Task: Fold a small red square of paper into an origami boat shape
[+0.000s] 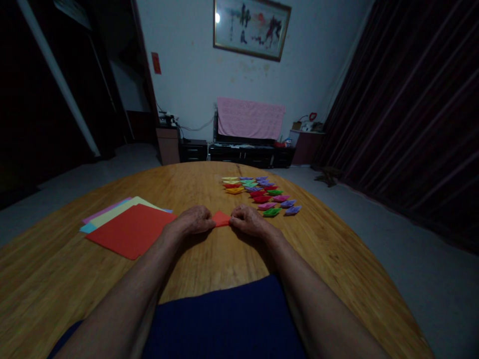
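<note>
A small folded piece of red paper (pixel 220 218) lies on the round wooden table (pixel 224 264) straight ahead of me. My left hand (pixel 194 220) pinches its left edge and my right hand (pixel 247 220) pinches its right edge, both with fingers curled down onto the paper. Most of the paper is hidden under my fingers. To the left lies a stack of coloured paper sheets (pixel 129 227) with a red sheet on top.
Several small folded paper boats (pixel 262 194) in yellow, red, green, purple and pink sit in rows beyond my right hand. Past the table are a TV stand with a pink cloth (pixel 250 117), a framed picture (pixel 251 27) and dark curtains (pixel 411 114).
</note>
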Demonstrator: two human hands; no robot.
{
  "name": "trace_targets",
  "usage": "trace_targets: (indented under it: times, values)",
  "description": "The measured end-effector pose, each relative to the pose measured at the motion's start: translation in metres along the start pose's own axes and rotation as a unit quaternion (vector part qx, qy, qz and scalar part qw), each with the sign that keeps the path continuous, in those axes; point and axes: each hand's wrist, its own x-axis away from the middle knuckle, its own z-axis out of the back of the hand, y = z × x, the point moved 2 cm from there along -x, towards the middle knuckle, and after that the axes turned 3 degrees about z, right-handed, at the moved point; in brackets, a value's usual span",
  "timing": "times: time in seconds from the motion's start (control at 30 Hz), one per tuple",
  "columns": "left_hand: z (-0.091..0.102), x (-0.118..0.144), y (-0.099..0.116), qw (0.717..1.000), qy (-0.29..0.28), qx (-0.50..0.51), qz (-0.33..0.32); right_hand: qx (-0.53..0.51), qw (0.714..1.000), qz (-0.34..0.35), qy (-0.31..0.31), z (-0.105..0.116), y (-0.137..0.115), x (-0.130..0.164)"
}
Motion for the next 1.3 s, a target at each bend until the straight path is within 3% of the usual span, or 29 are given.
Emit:
trace_targets:
  times: [0.43,0.57,0.7,0.87,1.0,1.3]
  values:
    - [-0.004,-0.008,-0.006,1.000,-0.006,0.014,0.013,-0.066,0.997,-0.004,-0.026,0.004,0.017,0.003]
    - [-0.002,-0.006,-0.003,1.000,-0.013,0.018,0.018,-0.082,0.996,-0.041,-0.017,0.002,0.020,0.004]
    - [-0.002,-0.008,-0.003,1.000,-0.016,0.012,0.013,-0.072,0.995,-0.063,0.002,0.002,0.022,0.005]
    - [-0.003,-0.009,-0.005,0.999,-0.017,0.029,0.017,-0.047,0.999,0.000,-0.015,0.009,0.019,0.005]
    - [-0.002,-0.008,-0.005,0.999,-0.017,0.034,0.019,-0.027,0.998,-0.041,-0.050,0.010,0.010,0.006]
    - [-0.001,-0.007,-0.005,0.999,-0.021,0.034,0.015,0.086,0.995,-0.013,0.051,-0.005,-0.001,0.002]
